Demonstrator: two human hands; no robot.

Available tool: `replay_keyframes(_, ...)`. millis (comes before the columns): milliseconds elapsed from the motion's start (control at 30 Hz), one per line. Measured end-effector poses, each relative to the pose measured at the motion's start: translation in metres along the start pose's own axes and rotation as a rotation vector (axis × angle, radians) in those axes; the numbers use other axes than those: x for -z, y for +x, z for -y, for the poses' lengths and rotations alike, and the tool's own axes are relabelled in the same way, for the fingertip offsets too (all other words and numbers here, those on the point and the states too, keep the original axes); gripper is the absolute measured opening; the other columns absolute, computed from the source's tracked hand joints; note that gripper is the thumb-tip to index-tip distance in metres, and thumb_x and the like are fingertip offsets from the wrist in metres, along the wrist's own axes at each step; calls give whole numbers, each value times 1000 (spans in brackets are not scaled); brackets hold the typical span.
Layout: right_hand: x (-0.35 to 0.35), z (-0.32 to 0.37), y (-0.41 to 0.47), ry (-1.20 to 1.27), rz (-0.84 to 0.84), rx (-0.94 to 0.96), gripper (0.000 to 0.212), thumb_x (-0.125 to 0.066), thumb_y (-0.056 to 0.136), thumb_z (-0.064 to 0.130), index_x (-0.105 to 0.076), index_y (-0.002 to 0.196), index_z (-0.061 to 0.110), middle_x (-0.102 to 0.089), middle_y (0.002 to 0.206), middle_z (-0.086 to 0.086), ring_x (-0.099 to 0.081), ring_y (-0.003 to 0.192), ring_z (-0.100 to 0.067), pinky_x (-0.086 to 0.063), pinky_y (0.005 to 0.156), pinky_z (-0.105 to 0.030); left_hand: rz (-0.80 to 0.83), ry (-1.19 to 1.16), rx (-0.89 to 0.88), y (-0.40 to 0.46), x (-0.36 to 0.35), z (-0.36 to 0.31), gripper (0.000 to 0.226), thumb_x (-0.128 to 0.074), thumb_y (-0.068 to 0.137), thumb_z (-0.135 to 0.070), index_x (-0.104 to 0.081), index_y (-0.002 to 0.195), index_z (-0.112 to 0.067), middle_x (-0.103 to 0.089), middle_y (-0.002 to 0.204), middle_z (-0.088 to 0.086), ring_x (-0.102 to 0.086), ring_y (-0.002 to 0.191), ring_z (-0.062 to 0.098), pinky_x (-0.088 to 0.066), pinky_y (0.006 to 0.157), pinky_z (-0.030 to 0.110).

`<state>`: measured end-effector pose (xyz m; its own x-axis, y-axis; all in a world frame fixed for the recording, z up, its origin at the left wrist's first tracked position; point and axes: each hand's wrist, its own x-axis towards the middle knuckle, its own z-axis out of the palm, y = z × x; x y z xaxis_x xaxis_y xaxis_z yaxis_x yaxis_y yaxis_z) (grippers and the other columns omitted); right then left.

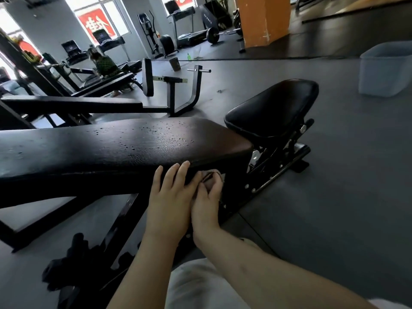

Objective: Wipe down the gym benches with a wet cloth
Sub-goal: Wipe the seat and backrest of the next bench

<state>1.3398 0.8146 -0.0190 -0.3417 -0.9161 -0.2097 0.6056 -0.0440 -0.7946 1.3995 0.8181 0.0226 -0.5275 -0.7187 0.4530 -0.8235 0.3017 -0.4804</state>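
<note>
Bench (116,148): black pad, speckled. Left hand (171,197) flat on edge; right hand (206,204) grip bunches cloth (211,178).

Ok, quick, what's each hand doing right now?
Left hand: open, fingers flat on the bench pad edge.
Right hand: grip closed on the cloth.

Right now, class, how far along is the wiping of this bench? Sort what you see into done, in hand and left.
Done: nothing can be confirmed; the bench pad top shows specks. In hand: the right hand grips a bunched cloth against the pad's near side edge, with the left hand resting flat-fingered beside it. Left, probably: the seat pad and the neighbouring bench behind.
</note>
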Motion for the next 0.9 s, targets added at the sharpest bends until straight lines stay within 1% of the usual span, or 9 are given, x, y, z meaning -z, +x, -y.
replay_keyframes(133, 2, 8, -1, -14, 25, -43, 57, -40, 97, 5, -26, 145, 33, -52, 134, 0, -53, 119, -14, -40, 106, -36, 31, -8, 14, 1, 0, -1, 51, -44, 75, -33, -65, 119, -21, -53, 132, 14, -40, 119, 29, -22, 106, 50)
replay_keyframes(233, 16, 11, -7, -137, 57, 75, 58, -39, 95, -3, -30, 143, 29, -50, 136, 0, -50, 119, -7, -38, 104, -22, 8, -56, 60, 2, 1, -5, 43, -51, 76, -31, -67, 114, -21, -54, 130, 13, -41, 119, 29, -21, 108, 49)
replay_keyframes(300, 26, 16, -11, -192, 89, 188, 58, -40, 96, -3, -32, 138, 36, -50, 134, 4, -49, 118, -2, -37, 102, -16, -8, -108, 99, 5, 3, -9, 40, -47, 79, -33, -69, 109, -20, -56, 128, 14, -42, 118, 30, -20, 108, 50)
replay_keyframes(500, 52, 17, -3, -226, 206, 355, 68, -43, 94, 0, -36, 123, 61, -47, 137, 14, -46, 126, -4, -40, 107, -41, 25, -201, 159, 7, 3, -15, 36, -45, 76, -45, -69, 83, -19, -54, 128, 13, -33, 123, 30, -5, 110, 48)
replay_keyframes(600, 60, 18, 0, -299, 195, 389, 59, -45, 93, -2, -36, 138, 36, -39, 146, 6, -36, 135, -7, -31, 113, -39, 13, -229, 216, 13, 2, -20, 21, -61, 73, -39, -68, 67, -20, -58, 125, 8, -33, 124, 28, -4, 110, 49)
replay_keyframes(700, 56, 19, 8, -523, 72, 404, 57, -48, 95, 5, -26, 147, 8, -18, 157, -7, -14, 144, -15, -19, 117, -39, 2, -208, 207, 23, 5, -24, 13, -72, 67, -30, -67, 66, -18, -61, 119, 7, -37, 120, 26, -11, 109, 52)
replay_keyframes(767, 44, 24, 10, -719, 72, 312, 58, -41, 100, 18, -14, 150, 6, -2, 159, -9, -2, 147, -22, -12, 119, -42, -9, -168, 175, 29, 5, -24, 15, -63, 69, -30, -67, 68, -16, -63, 116, 8, -41, 116, 26, -17, 107, 54)
replay_keyframes(833, 29, 29, 13, -876, 79, 49, 58, -28, 103, 34, -1, 152, 19, 13, 159, -7, 4, 146, -24, -11, 115, -41, -13, -151, 196, 32, 5, -21, 23, -54, 74, -33, -68, 68, -16, -64, 112, 8, -44, 112, 25, -21, 105, 52)
replay_keyframes(900, 17, 33, 16, -807, 58, -158, 57, -22, 102, 42, 3, 151, 30, 14, 159, -6, 0, 145, -26, -13, 113, -43, -19, -193, 244, 32, 5, -14, 30, -49, 77, -38, -67, 70, -15, -64, 109, 8, -50, 107, 27, -25, 104, 49)
